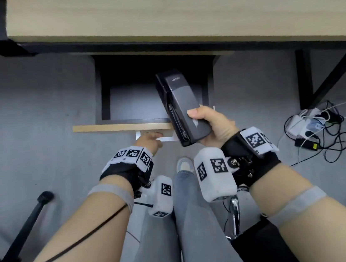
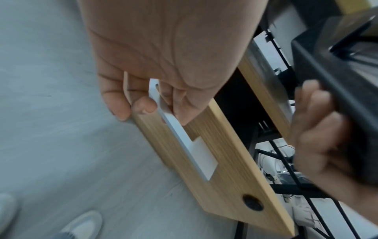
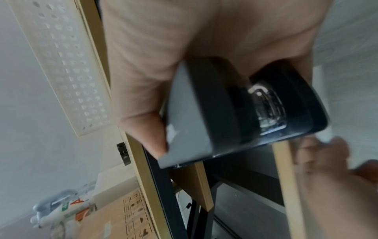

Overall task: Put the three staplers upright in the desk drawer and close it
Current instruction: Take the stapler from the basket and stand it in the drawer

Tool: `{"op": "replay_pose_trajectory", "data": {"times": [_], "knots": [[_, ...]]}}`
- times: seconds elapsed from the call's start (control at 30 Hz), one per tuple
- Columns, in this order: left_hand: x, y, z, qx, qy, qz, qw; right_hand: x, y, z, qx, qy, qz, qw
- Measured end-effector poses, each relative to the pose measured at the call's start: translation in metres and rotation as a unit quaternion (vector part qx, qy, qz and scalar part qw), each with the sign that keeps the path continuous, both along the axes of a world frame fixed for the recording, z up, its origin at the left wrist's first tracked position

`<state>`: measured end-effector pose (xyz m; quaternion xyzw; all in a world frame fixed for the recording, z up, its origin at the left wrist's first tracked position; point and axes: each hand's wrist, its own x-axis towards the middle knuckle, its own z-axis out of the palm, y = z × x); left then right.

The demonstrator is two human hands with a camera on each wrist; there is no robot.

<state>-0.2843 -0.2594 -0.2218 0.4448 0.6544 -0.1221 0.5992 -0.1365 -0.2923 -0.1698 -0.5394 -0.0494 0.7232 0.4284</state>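
Note:
A large black stapler [image 1: 181, 106] hangs over the right side of the open desk drawer [image 1: 138, 104], its nose pointing into the drawer. My right hand [image 1: 210, 126] grips its near end, thumb on top; the right wrist view shows the stapler [image 3: 235, 113] end-on in the hand. My left hand [image 1: 150, 141] holds the white drawer handle [image 2: 184, 140], fingers curled behind it on the wooden drawer front [image 2: 225, 169]. What shows of the drawer's dark floor holds nothing. No other stapler is in view.
The wooden desk top [image 1: 174, 11] overhangs the drawer. A white keyboard [image 3: 61, 64] lies on it. Black desk legs [image 1: 318, 78] stand at the right, with a tangle of cables and a power strip [image 1: 311, 127] on the grey floor. A chair base [image 1: 27, 227] is at left.

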Motion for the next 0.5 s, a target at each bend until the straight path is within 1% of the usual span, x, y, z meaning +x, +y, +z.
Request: {"op": "replay_pose_trajectory", "data": {"times": [0.17,0.3,0.4,0.5], "knots": [[-0.020,-0.041,0.001,-0.057,0.002,0.025,0.998,-0.020,-0.007,0.008,-0.032,0.012,-0.005,0.999],[-0.045,-0.073,-0.013,-0.118,-0.009,0.047,0.992,-0.032,-0.012,0.003,-0.033,0.014,0.013,0.999],[-0.061,-0.090,-0.021,-0.147,-0.010,0.015,0.989,-0.041,-0.017,0.000,-0.045,-0.001,0.042,0.998],[-0.072,-0.096,-0.014,-0.187,-0.049,-0.005,0.981,-0.047,-0.020,-0.003,-0.054,-0.016,0.061,0.997]]}}
